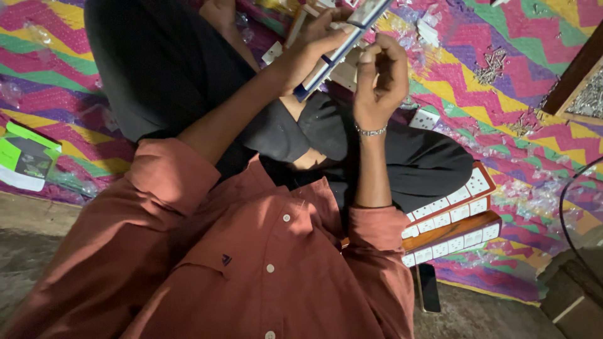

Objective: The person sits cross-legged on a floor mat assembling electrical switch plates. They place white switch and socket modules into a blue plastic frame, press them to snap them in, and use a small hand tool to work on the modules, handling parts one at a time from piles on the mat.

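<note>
The fingers of the left hand [314, 44] wrap around a long thin tool [342, 47] with a white and blue handle. The thumb lies on top of it and the other fingers curl under it, so this hand is grasping the tool near its middle. The tool slants up to the right, and its lower blue end pokes out below the hand.

The right hand [380, 78] is just beside the tool, on its right side. Its fingers are curled in tight, almost like a fist, and the fingertips press against the side of the tool. I cannot tell if they pinch something small there.

A shiny bracelet [370, 131] sits on the right wrist. Both arms come out of the rolled sleeves of a dark red shirt [251, 251]. Under the hands are legs in black trousers [163, 69].

By the right elbow lies a stack of wooden boards with white switches [452, 223]. A black phone [429, 287] lies below the stack. Everything rests on a bright zigzag mat [502, 44], with small heaps of screws [491, 64] on it. A green and white box [25, 157] lies far off on the left.
</note>
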{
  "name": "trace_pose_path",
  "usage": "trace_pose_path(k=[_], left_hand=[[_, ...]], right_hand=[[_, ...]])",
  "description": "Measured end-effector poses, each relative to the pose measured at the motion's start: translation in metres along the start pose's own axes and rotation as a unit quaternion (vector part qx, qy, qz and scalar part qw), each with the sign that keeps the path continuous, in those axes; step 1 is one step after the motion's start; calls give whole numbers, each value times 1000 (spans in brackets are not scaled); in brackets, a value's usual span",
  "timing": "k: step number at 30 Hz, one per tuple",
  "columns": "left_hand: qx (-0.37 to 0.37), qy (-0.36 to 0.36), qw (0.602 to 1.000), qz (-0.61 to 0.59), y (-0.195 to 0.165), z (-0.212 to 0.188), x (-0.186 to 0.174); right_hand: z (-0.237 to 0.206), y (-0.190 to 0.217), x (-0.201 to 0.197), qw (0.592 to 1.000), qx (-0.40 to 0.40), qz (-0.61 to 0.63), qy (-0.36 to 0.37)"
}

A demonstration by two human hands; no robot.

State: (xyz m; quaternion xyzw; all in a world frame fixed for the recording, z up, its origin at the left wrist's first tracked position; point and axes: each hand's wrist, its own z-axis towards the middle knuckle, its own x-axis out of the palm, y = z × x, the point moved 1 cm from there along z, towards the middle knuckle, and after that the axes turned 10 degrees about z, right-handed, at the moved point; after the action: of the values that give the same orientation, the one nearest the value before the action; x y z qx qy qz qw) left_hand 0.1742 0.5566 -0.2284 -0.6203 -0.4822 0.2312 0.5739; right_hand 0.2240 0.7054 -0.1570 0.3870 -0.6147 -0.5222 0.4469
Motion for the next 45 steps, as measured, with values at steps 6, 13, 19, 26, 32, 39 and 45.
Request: trace_pose_path(k=[6, 13, 19, 26, 32, 39, 45], left_hand=[[11, 12, 1000, -8, -4, -4, -3], [30, 15, 999, 15, -5, -5, -2], [-24, -8, 999, -19, 0, -2, 2], [124, -78, 983, 111, 1, -6, 6], [58, -88, 993, 44, 7, -6, 11], [66, -66, 993, -67, 9, -4, 10], [18, -62, 995, -73, 5, -6, 9]], right_hand=[[3, -5, 3, 972, -135, -179, 72], [0, -13, 2, 994, -76, -41, 70], [2, -35, -2, 998, 16, 66, 13], [-7, -64, 7, 956, 117, 264, -45], [-8, -68, 13, 960, 100, 255, -51], [-6, -74, 8, 939, 103, 327, -14], [-8, -81, 5, 967, 84, 240, -32]])
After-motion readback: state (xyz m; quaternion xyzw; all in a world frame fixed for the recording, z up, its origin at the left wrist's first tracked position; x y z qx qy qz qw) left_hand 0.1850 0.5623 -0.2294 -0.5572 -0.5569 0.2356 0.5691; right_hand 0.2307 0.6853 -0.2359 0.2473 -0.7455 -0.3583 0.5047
